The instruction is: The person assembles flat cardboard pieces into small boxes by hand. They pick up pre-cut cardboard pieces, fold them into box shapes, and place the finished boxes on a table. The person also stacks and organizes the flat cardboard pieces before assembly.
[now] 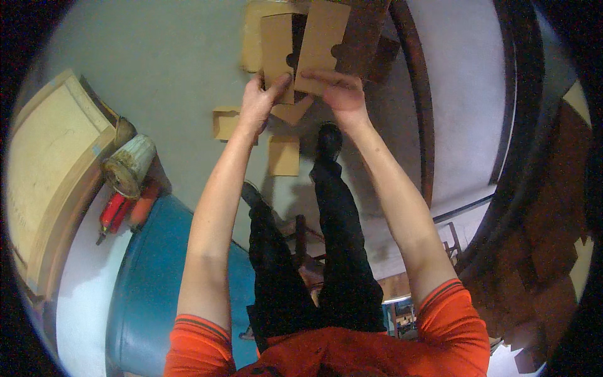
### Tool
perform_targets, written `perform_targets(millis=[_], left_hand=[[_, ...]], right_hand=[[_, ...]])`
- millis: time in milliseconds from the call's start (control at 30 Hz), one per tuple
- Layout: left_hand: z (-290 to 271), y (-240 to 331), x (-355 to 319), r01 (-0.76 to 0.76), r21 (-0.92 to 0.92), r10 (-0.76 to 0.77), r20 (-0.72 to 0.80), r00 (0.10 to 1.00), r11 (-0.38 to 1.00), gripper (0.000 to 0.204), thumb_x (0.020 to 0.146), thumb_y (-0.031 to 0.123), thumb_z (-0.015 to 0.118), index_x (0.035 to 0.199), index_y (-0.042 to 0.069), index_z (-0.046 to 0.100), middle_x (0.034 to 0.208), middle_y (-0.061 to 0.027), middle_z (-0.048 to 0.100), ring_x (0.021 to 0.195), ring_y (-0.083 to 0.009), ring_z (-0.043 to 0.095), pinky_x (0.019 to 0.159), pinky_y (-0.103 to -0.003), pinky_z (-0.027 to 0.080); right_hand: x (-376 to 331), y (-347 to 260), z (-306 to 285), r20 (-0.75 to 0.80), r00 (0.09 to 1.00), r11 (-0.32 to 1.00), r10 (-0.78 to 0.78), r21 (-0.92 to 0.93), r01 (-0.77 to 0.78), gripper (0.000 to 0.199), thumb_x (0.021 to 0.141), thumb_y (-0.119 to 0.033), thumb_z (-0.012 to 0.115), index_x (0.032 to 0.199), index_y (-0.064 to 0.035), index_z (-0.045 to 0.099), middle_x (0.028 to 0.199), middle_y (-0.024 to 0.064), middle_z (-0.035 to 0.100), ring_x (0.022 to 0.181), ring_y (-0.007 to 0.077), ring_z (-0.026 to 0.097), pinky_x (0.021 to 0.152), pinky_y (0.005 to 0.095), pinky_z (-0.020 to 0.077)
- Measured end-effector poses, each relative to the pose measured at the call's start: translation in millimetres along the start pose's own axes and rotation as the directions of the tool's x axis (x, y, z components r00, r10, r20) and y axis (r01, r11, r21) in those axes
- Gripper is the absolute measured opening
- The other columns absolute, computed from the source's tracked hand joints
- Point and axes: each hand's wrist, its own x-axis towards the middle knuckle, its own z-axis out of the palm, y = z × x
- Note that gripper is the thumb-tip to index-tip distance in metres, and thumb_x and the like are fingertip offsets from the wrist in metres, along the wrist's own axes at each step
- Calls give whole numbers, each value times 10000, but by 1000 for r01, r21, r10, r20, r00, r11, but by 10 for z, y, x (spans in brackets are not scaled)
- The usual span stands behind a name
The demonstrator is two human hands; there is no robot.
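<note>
My left hand [257, 103] is closed on the lower end of a flat tan cardboard box [276, 47], its thumb lying across the face. Beside it, a second cardboard box [322, 38] tilts slightly to the right. My right hand [343, 100] holds that one at its lower end, a digit stretched over the surface; its other fingers are partly hidden. Each box has a dark round notch at its side. Below my hands is a tan cardboard flap [293, 112], partly covered.
More cardboard [252, 44] lies behind the boxes. A small open carton [224, 123] and a square cardboard piece [284, 156] lie on the grey floor [169, 81]. At the left are a wrapped roll [130, 166], a red tool [115, 212] and a blue surface [157, 283].
</note>
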Motion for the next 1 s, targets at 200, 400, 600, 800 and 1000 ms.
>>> perform_targets(millis=[200,400,600,800,1000], left_hand=[[120,6,-41,-99,31,100,-20,995,995,545,850,233,621,1273,-43,417,1160,-125,558,984,-193,570,757,-292,492],[274,-40,-98,-92,-50,86,-107,990,995,429,813,201,647,1146,-42,526,1061,-137,614,948,-183,584,825,-310,465],[182,229,-47,-185,258,214,-85,973,948,438,784,240,675,1084,-54,549,1010,-157,632,910,-213,605,796,-319,478],[100,198,220,-204,246,232,-91,968,948,456,810,288,662,1089,-53,544,1013,-139,632,891,-192,607,770,-309,488],[15,234,206,-224,349,259,-55,964,910,539,828,333,641,1175,-55,501,1079,-155,609,958,-216,595,828,-312,474]], right_hand=[[20,184,1,-76,995,994,-62,-91,55,181,704,-1,565,853,9,669,831,48,656,797,124,584,741,243,451],[16,385,300,-122,992,999,34,32,-30,94,711,10,565,766,-10,639,741,6,608,720,77,534,648,221,421],[184,336,223,59,998,909,1,417,-26,103,690,0,572,771,-6,635,745,-7,598,724,75,527,641,223,419],[74,141,110,17,983,876,-182,-452,170,176,631,2,595,802,-3,638,852,66,632,826,139,578,725,245,450],[-415,1115,-104,87,983,944,164,-302,-131,199,680,-123,630,862,-46,655,992,98,639,930,186,594,827,308,467]])
